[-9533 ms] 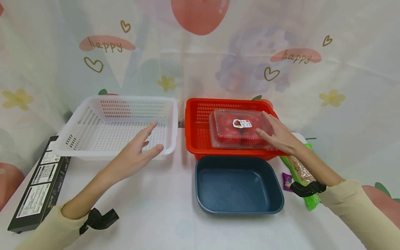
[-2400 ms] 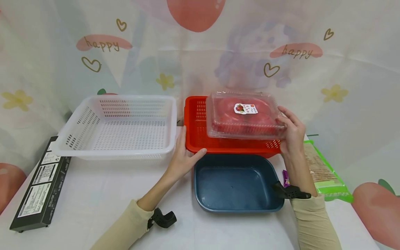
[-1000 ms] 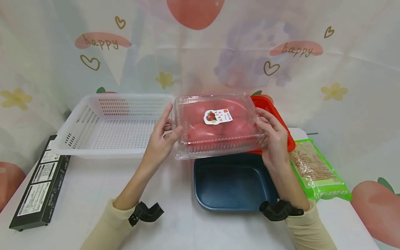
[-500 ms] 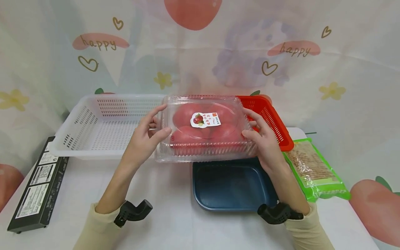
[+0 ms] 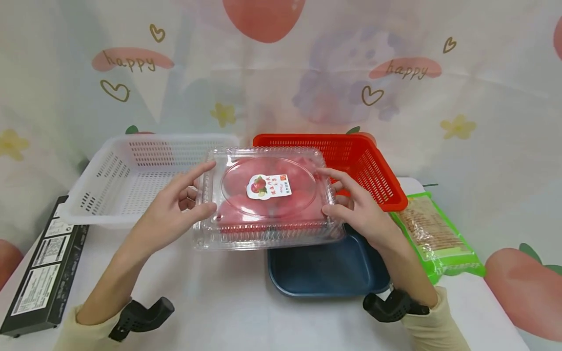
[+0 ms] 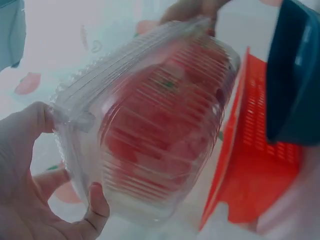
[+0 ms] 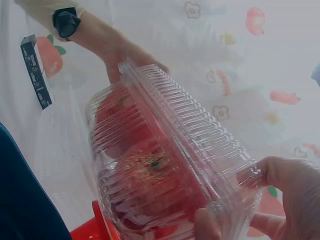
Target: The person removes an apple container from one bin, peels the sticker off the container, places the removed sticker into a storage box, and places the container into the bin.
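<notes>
A clear plastic clamshell box (image 5: 268, 209) of round red, tomato-like fruit hangs above the table, a white label on its lid. My left hand (image 5: 164, 217) grips its left end, and my right hand (image 5: 366, 212) holds the right end, thumbs and fingers on the edges. The left wrist view shows the ribbed underside of the box (image 6: 145, 125); green stem marks on the fruit (image 7: 155, 165) appear in the right wrist view. Behind it stands the red basket (image 5: 377, 180), partly covered. Below, a dark blue basin (image 5: 329, 273) is partly hidden by the box.
A white slotted basket (image 5: 118, 185) stands at the back left, overlapped by the box and my left hand. Beside it lies a long black box (image 5: 44, 273) with white labels. To the right rests a green-edged bag (image 5: 439, 234). A printed cloth (image 5: 263, 97) hangs behind.
The fruit box, first lying in the red basket under my right hand, has been lifted out and carried left and nearer. My left hand came from the red basket's edge to grip its other end.
</notes>
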The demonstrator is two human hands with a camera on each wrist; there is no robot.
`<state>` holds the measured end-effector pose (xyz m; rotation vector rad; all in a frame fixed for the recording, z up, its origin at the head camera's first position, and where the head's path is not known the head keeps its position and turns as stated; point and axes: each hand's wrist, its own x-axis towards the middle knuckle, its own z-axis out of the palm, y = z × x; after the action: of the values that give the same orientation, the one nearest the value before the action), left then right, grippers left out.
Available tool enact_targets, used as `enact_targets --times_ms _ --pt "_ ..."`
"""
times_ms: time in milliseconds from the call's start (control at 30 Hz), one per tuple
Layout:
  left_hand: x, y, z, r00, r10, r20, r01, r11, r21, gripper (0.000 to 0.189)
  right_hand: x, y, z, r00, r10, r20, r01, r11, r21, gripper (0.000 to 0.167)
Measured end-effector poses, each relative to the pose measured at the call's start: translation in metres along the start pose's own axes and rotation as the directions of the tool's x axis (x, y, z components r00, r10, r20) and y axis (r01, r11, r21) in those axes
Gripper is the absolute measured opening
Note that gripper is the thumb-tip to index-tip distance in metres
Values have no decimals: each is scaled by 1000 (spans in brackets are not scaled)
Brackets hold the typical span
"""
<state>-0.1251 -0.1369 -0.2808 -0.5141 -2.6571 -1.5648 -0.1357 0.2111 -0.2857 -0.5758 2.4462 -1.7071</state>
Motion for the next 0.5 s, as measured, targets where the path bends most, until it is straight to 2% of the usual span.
enact_targets --times_ms 167,300,400,500 --pt "-14 -5 -17 995 -50 90 42 995 92 70 -4 -4 17 997 -3 71 5 999 -36 67" --pt "-28 -8 -28 988 -62 144 41 989 142 71 -9 -7 31 997 -18 77 25 996 -81 70" --pt "-39 -11 -35 985 -73 154 43 982 185 72 -13 -9 41 995 -58 82 64 994 -84 70" --pt "-50 -16 -42 987 -82 137 48 971 236 71 -16 -11 54 994 -61 87 68 994 -83 68"
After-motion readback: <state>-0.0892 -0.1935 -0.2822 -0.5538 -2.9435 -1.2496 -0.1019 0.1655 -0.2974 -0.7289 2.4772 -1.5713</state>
